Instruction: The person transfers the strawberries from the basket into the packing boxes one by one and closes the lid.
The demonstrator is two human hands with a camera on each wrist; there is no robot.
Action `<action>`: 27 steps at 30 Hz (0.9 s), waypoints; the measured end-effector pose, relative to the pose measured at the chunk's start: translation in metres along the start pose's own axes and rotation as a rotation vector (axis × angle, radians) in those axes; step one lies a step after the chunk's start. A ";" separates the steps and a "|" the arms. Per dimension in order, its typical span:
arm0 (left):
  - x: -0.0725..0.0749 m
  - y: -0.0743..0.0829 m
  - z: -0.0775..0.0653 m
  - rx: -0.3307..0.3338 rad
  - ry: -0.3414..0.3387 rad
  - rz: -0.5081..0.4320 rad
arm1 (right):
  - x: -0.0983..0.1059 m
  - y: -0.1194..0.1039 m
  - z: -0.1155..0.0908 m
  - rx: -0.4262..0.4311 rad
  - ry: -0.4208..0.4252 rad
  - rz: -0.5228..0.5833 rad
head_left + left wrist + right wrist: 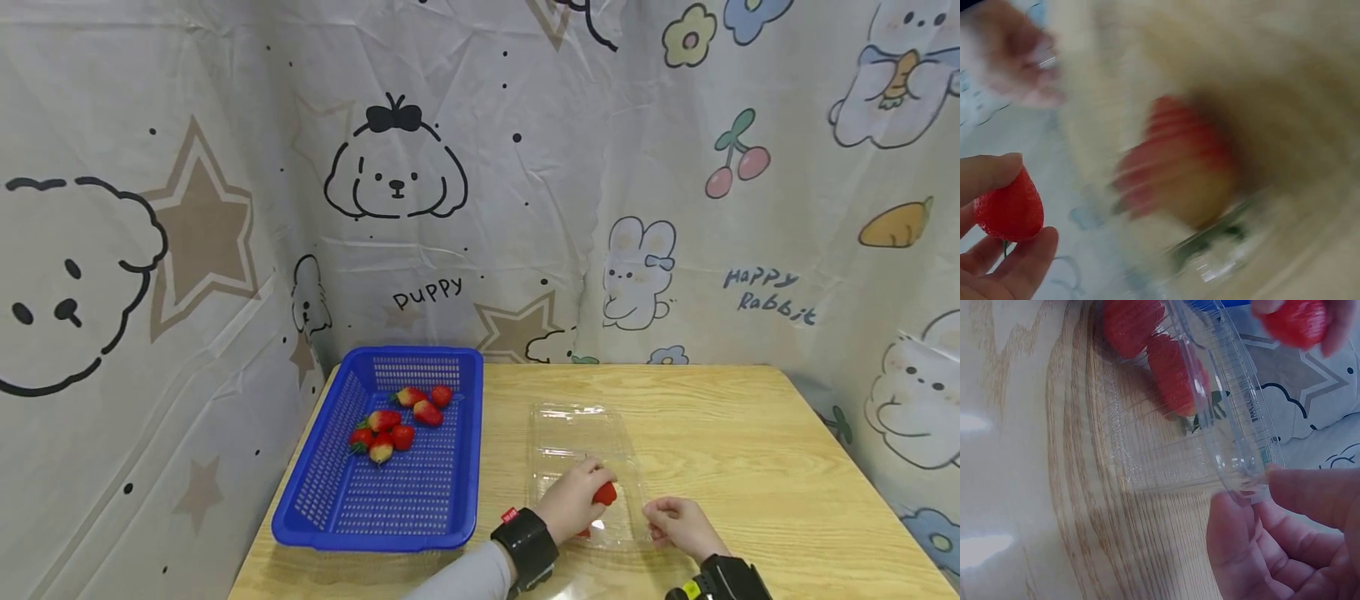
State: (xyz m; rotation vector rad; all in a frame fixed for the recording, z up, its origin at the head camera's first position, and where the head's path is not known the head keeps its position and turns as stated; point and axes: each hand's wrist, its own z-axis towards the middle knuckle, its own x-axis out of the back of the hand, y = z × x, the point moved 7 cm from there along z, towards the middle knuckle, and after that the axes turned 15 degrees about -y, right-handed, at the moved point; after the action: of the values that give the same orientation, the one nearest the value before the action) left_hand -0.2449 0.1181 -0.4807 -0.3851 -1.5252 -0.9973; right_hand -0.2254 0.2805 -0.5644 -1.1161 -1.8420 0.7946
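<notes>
My left hand [576,498] pinches a red strawberry [1010,209] between thumb and fingers, above a clear plastic clamshell box [622,521]. The box lies open on the table, its lid folded back away from me. Thumb and fingers of my right hand [686,527] pinch the box's right edge, seen close in the right wrist view. Inside the box are strawberries [1175,375], red with green leaves, partly hidden by my left hand in the head view. The left wrist view shows them blurred.
A blue plastic basket [477,467] stands left of the box, with several strawberries [382,421] in its far half. Both stand on a wooden table [712,433]. A printed cloth curtain [525,208] hangs behind the table and along its sides.
</notes>
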 end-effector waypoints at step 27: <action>-0.051 -0.010 0.006 0.056 -0.290 0.324 | 0.000 0.002 0.000 -0.006 0.004 0.015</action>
State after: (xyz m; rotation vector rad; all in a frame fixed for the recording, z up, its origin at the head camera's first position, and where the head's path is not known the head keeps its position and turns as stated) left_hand -0.2443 0.1316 -0.5315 -0.7362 -1.6780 -0.6631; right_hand -0.2250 0.2816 -0.5663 -1.1360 -1.8360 0.7959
